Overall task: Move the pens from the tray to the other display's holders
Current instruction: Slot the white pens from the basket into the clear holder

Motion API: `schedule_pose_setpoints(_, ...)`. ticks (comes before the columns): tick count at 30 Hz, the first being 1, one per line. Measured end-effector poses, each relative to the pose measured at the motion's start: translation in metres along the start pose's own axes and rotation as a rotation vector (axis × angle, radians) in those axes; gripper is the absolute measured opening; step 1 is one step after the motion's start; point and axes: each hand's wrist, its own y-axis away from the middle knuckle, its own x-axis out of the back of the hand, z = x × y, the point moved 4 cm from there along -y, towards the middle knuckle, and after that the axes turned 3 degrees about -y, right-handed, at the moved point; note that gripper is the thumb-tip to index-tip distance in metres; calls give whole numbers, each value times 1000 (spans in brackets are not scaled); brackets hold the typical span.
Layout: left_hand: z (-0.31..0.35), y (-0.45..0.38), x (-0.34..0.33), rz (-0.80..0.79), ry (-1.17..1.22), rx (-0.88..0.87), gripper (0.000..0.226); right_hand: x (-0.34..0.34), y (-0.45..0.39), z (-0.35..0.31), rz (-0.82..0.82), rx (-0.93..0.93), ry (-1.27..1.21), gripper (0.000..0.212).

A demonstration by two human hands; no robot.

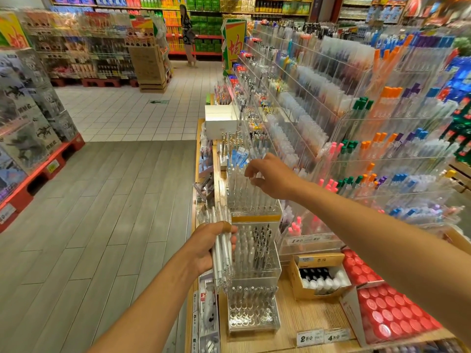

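My left hand (209,247) grips a bundle of clear white pens (221,247) upright, just left of a tiered clear acrylic pen holder (254,263). Higher up, my right hand (270,178) hovers over the top tier (251,197) of that holder, its fingertips pinching the top of a clear pen (254,184) standing among the pens there. The middle tier holds white and black pens. The bottom tier (251,312) shows mostly bare holes. No tray is clearly visible.
A wooden counter (300,319) carries the holder, a cardboard box of small bottles (318,276), red-capped items (392,314) and price tags (321,337). Sloped acrylic racks of coloured pens (369,138) fill the right. A white box (220,118) sits farther back. A person (188,34) stands in the distant aisle.
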Motion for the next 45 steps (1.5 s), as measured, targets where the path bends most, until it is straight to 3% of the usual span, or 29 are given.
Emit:
schedule_pose_setpoints(5, 0, -1, -4, -2, -4, 0, 9, -2, 4, -1, 23, -26, 18, 26)
schedule_pose_setpoints(8, 1, -2, -6, 10, -6, -7, 10, 1, 19, -15, 232, 75, 93, 24)
schedule_pose_setpoints(10, 1, -1, -10, 5, 7, -8, 10, -5, 29, -26, 290, 122, -34, 14)
schedule_pose_setpoints(16, 2, 6, -18, -51, 36, -40, 9, -50, 40, -31, -200, -321, -598, 11)
schedule_pose_setpoints(22, 0, 10, -17, -102, 66, -44, 11, -66, 51, -29, -250, -469, -1027, 11)
schedule_pose_setpoints(27, -3, 10, -17, -123, 126, -10, 18, -61, 52, -22, -276, -479, -1166, 12)
schedule_pose_setpoints(32, -5, 9, -18, -102, 213, 11, 37, -33, 44, -13, -156, -410, -1167, 12)
schedule_pose_setpoints(35, -10, 8, -17, -112, 260, 50, 36, -8, 37, -11, -50, -322, -1125, 11)
schedule_pose_setpoints(41, -11, 6, -13, -114, 271, 58, 19, 37, 15, -6, 270, -190, -816, 7)
schedule_pose_setpoints(45, -11, 7, -12, -114, 271, 55, 22, 33, 5, -6, 298, -143, -591, 5)
